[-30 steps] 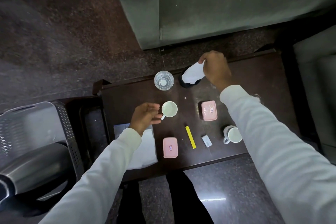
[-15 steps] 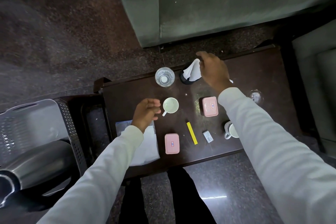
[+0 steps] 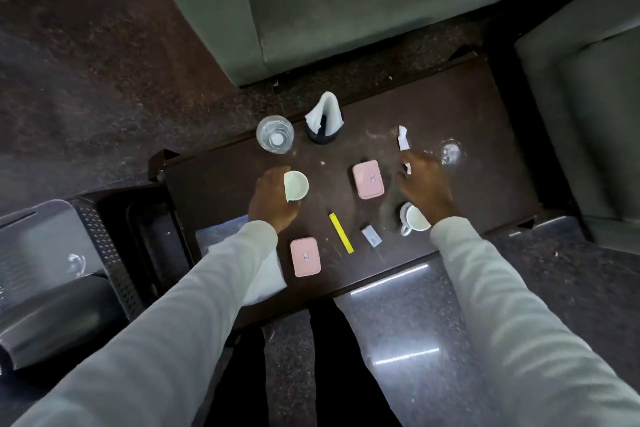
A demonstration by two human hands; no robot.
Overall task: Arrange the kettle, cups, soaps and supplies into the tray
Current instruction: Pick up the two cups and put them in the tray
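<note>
Left hand: the left hand [image 3: 273, 201] is wrapped round the small white ceramic cup [image 3: 296, 186], which tips on its side with its mouth facing the right end of the dark wooden tabletop [image 3: 467, 107].
Right hand: the right hand [image 3: 424, 184] hovers fingers-spread and loosely curled over the right half; whether it pinches the small white paper sachet [image 3: 408, 168] at its fingertips, I cannot tell.
Tray: the dark rectangular tray [image 3: 152, 246] sits off the tabletop's left end, well apart from the right hand, just beside the left arm.
Key relation: the held cup lies near the left edge, so the left hand looks the nearer one to carry it leftward into the tray.
Second cup: a white handled mug [image 3: 415, 218] stands upright near the front edge, right under the right wrist.
Soaps: one pink rectangular soap box [image 3: 368, 179] sits mid-table between the hands; another pink soap box [image 3: 305, 257] lies by the front edge.
Long axis: the yellow stick sachet [image 3: 341, 233] runs back-left to front-right, between the front soap box and the mug.
Kettle: a steel kettle [image 3: 41, 319] appears far left.
</note>
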